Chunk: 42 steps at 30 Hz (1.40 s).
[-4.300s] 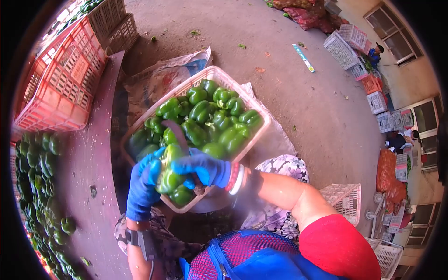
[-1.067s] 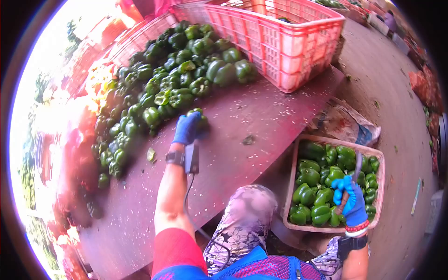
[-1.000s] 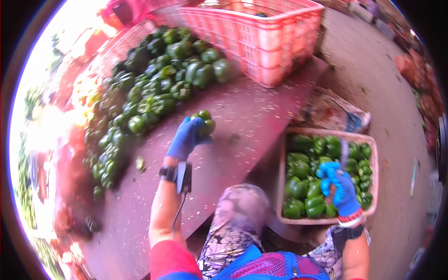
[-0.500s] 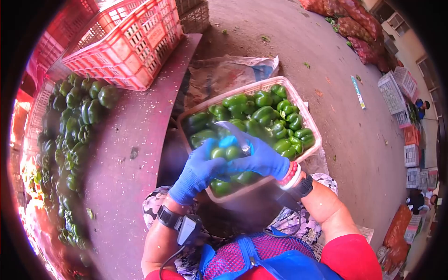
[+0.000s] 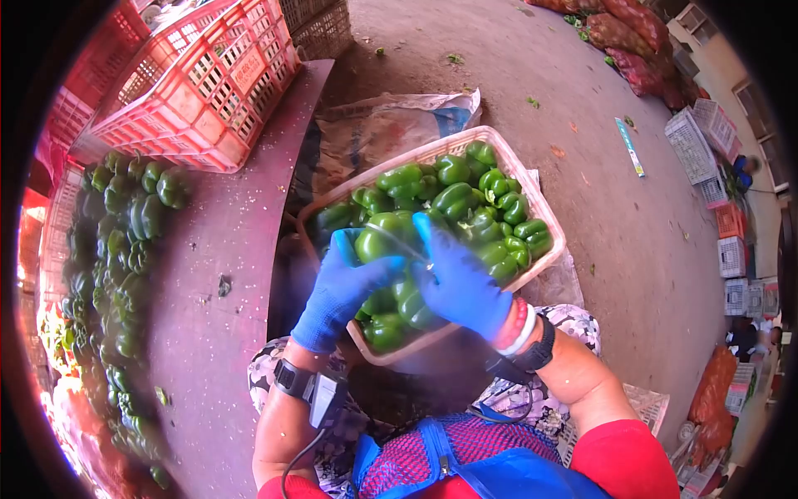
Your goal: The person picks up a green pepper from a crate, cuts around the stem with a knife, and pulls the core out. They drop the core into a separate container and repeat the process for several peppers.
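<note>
One green pepper (image 5: pixel 381 239) is gripped by the blue-gloved left hand (image 5: pixel 339 284), its fingers and thumb closed about the near left side; it is held just above the near left part of a pale pink crate (image 5: pixel 540 202), which is filled with other green peppers (image 5: pixel 455 201). The blue-gloved right hand (image 5: pixel 463 279) is held just to the right of the pepper, over the same crate; its fingers are blurred and partly hidden, so whether it is open or closed cannot be told; a thin grey streak is seen between the two hands, too blurred to be made out.

A black strapped device (image 5: pixel 293 378) is worn on the left wrist; red beads and a white band (image 5: pixel 525 329) are worn on the right. On the left, a reddish table (image 5: pixel 218 208) is covered along its left side by a heap of green peppers (image 5: pixel 147 218); at its far end a red lattice crate (image 5: pixel 248 71) is set; a crumpled sack (image 5: pixel 357 137) is spread on the ground just beyond the pale pink crate; at the far right, filled red net sacks (image 5: pixel 636 33) are piled.
</note>
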Each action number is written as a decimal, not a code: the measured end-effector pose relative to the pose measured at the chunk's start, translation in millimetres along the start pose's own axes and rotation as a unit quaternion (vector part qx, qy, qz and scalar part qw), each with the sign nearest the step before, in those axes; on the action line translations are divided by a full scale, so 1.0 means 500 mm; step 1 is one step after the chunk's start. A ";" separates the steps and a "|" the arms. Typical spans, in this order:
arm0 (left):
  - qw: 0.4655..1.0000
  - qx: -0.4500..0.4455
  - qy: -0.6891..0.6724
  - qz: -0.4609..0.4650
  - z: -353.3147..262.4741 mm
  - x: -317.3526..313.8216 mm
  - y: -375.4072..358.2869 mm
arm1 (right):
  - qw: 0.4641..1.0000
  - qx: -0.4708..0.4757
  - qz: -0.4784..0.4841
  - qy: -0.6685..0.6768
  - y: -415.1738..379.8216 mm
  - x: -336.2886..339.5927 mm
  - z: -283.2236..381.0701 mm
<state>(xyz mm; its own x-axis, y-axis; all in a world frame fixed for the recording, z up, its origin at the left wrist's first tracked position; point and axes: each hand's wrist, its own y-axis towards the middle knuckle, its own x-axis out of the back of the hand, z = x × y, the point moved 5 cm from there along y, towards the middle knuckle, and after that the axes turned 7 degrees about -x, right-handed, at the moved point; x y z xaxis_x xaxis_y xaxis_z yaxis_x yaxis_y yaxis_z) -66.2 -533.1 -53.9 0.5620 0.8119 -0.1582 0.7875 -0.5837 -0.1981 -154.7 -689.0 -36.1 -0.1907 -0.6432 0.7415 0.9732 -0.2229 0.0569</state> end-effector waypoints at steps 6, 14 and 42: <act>0.984 -0.056 0.163 -0.036 -0.008 0.001 -0.004 | 0.999 -0.040 0.023 -0.006 0.012 -0.031 0.003; 0.978 -0.120 0.074 -0.151 -0.077 0.060 -0.019 | 0.999 -0.037 -0.008 0.036 -0.017 -0.107 -0.036; 0.907 -0.048 -0.395 0.139 -0.088 0.037 -0.023 | 0.760 -0.127 -0.025 0.637 0.088 0.060 -0.045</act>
<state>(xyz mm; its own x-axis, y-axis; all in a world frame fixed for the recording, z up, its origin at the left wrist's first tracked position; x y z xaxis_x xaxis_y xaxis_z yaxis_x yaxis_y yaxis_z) -53.9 -510.9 -12.0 0.4154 0.3497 -0.8398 0.6834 -0.7292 0.0344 -120.5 -734.7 -26.5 -0.3548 -0.7804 -0.5148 0.9349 -0.3015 -0.1873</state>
